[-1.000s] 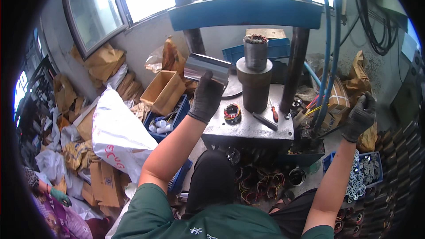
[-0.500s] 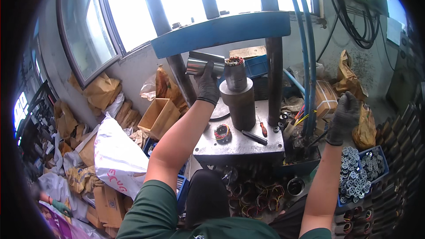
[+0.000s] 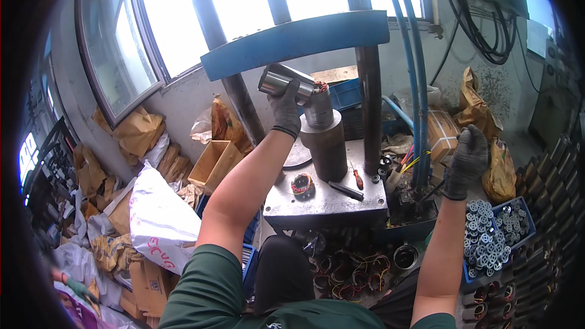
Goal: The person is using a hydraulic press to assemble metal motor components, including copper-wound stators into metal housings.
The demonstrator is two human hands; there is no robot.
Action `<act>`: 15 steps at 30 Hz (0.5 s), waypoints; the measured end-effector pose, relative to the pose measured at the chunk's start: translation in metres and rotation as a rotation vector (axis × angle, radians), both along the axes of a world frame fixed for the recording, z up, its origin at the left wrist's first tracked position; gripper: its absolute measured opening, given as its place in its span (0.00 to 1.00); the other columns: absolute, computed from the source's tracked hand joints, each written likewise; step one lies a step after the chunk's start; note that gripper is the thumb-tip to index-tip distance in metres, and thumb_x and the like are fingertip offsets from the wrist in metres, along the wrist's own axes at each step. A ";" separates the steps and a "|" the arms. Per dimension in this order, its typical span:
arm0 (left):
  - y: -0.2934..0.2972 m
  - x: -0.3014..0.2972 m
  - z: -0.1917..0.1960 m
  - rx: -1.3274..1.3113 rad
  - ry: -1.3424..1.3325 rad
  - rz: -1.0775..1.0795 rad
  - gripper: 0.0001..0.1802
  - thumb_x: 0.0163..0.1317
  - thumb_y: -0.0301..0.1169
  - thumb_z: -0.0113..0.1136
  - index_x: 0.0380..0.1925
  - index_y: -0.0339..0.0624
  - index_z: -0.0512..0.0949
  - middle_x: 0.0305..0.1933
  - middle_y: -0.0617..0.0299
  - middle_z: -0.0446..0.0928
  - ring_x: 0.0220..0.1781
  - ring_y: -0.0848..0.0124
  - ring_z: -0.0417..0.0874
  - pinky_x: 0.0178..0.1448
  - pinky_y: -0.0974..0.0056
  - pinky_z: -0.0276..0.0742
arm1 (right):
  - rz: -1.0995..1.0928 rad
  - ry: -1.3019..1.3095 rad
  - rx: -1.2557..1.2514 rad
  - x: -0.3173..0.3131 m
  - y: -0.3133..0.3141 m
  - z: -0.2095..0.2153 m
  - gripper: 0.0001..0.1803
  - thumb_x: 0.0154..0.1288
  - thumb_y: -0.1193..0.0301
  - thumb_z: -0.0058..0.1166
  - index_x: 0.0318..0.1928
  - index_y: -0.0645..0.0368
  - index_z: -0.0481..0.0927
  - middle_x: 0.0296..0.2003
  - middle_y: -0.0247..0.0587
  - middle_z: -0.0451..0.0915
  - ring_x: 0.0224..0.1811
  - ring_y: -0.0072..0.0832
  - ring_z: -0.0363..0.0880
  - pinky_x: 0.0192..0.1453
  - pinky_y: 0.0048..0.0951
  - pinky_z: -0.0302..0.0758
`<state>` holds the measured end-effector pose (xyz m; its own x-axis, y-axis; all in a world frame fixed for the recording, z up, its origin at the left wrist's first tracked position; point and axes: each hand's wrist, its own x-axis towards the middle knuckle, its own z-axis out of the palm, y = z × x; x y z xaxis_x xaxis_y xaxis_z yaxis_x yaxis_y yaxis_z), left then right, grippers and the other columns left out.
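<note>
Two gloved hands are at work on the press. Our left hand (image 3: 286,105) closes its grip around a shiny metal cylinder (image 3: 281,81), which now lies tilted just beside the wound stator (image 3: 317,105) on top of the dark press post (image 3: 327,146); a second ago we held it further left and lower. We judge the sleeve is close to being set over the stator. Our right hand (image 3: 468,159) has come nearer the blue hoses (image 3: 419,85), fingers curled, but we cannot tell whether it grips anything.
</note>
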<state>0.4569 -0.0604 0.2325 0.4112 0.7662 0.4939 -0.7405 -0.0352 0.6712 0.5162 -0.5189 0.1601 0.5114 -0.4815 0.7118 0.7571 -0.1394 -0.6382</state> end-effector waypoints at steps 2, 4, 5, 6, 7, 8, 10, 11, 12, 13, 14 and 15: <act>0.003 0.001 0.003 0.000 0.034 0.010 0.41 0.58 0.29 0.84 0.67 0.38 0.67 0.63 0.53 0.78 0.63 0.61 0.83 0.69 0.55 0.82 | -0.037 -0.004 -0.038 0.000 -0.001 0.000 0.10 0.78 0.73 0.62 0.51 0.66 0.88 0.45 0.44 0.90 0.46 0.31 0.89 0.54 0.33 0.85; 0.004 0.002 0.005 -0.003 0.032 0.002 0.41 0.58 0.30 0.84 0.66 0.38 0.68 0.62 0.53 0.79 0.63 0.61 0.83 0.68 0.56 0.81 | -0.039 -0.007 -0.045 0.002 -0.002 0.000 0.10 0.78 0.72 0.62 0.51 0.66 0.88 0.44 0.44 0.90 0.46 0.32 0.89 0.54 0.33 0.85; 0.003 0.002 0.006 -0.002 0.015 -0.015 0.41 0.58 0.31 0.84 0.66 0.38 0.68 0.62 0.53 0.79 0.63 0.62 0.82 0.68 0.56 0.81 | -0.040 -0.007 -0.048 0.002 -0.003 0.000 0.10 0.77 0.72 0.63 0.51 0.66 0.88 0.44 0.45 0.90 0.45 0.32 0.89 0.54 0.34 0.85; 0.003 0.002 0.007 0.000 0.000 -0.034 0.41 0.58 0.31 0.84 0.65 0.38 0.68 0.61 0.53 0.79 0.63 0.62 0.82 0.68 0.56 0.81 | 0.005 0.015 -0.017 0.003 -0.003 0.000 0.10 0.77 0.72 0.63 0.51 0.66 0.88 0.44 0.45 0.90 0.45 0.32 0.89 0.53 0.34 0.85; 0.001 0.002 0.009 0.030 0.025 -0.039 0.41 0.57 0.31 0.84 0.65 0.38 0.68 0.61 0.53 0.79 0.62 0.62 0.83 0.67 0.56 0.82 | -0.047 -0.005 -0.073 0.004 -0.004 0.000 0.10 0.78 0.73 0.63 0.52 0.67 0.88 0.44 0.44 0.90 0.45 0.31 0.90 0.53 0.32 0.85; -0.001 0.001 0.012 0.061 0.052 -0.045 0.40 0.57 0.32 0.85 0.64 0.38 0.68 0.60 0.53 0.79 0.62 0.62 0.83 0.65 0.56 0.83 | -0.055 -0.001 -0.094 0.004 -0.005 0.000 0.11 0.78 0.74 0.62 0.53 0.67 0.88 0.45 0.44 0.90 0.45 0.29 0.90 0.52 0.31 0.86; -0.006 0.000 0.018 0.107 0.109 -0.034 0.39 0.57 0.32 0.85 0.62 0.38 0.68 0.59 0.52 0.79 0.60 0.63 0.84 0.61 0.57 0.85 | -0.056 0.013 -0.128 0.003 -0.006 0.002 0.11 0.78 0.75 0.62 0.55 0.68 0.87 0.46 0.44 0.90 0.45 0.28 0.90 0.52 0.29 0.86; -0.010 0.000 0.022 0.122 0.139 -0.019 0.39 0.57 0.32 0.84 0.62 0.38 0.68 0.58 0.51 0.80 0.58 0.62 0.85 0.58 0.57 0.86 | -0.050 0.023 -0.139 0.002 -0.007 0.003 0.11 0.78 0.75 0.62 0.55 0.68 0.87 0.46 0.44 0.90 0.45 0.28 0.90 0.52 0.29 0.85; -0.014 0.000 0.026 0.137 0.176 -0.002 0.38 0.57 0.32 0.84 0.61 0.38 0.68 0.57 0.51 0.80 0.57 0.62 0.86 0.55 0.58 0.88 | -0.045 0.033 -0.150 0.000 -0.009 0.005 0.11 0.78 0.75 0.61 0.55 0.68 0.87 0.46 0.44 0.90 0.45 0.29 0.90 0.53 0.29 0.85; -0.017 0.000 0.031 0.158 0.197 -0.021 0.38 0.57 0.32 0.84 0.60 0.38 0.69 0.56 0.50 0.80 0.55 0.62 0.87 0.53 0.58 0.89 | -0.013 0.056 -0.165 -0.002 -0.011 0.008 0.12 0.78 0.75 0.61 0.55 0.68 0.87 0.46 0.44 0.90 0.45 0.29 0.89 0.54 0.29 0.85; -0.020 -0.001 0.036 0.178 0.227 -0.036 0.37 0.57 0.33 0.84 0.59 0.38 0.69 0.55 0.50 0.81 0.53 0.62 0.87 0.51 0.58 0.90 | 0.020 0.080 -0.181 -0.005 -0.013 0.012 0.12 0.77 0.75 0.60 0.55 0.69 0.87 0.46 0.45 0.90 0.46 0.29 0.89 0.54 0.30 0.84; -0.023 -0.002 0.041 0.198 0.258 -0.052 0.37 0.57 0.33 0.84 0.59 0.37 0.69 0.54 0.49 0.81 0.51 0.62 0.88 0.49 0.58 0.91 | 0.067 0.122 -0.176 -0.008 -0.015 0.015 0.12 0.77 0.75 0.60 0.55 0.69 0.87 0.46 0.45 0.90 0.46 0.29 0.89 0.55 0.30 0.84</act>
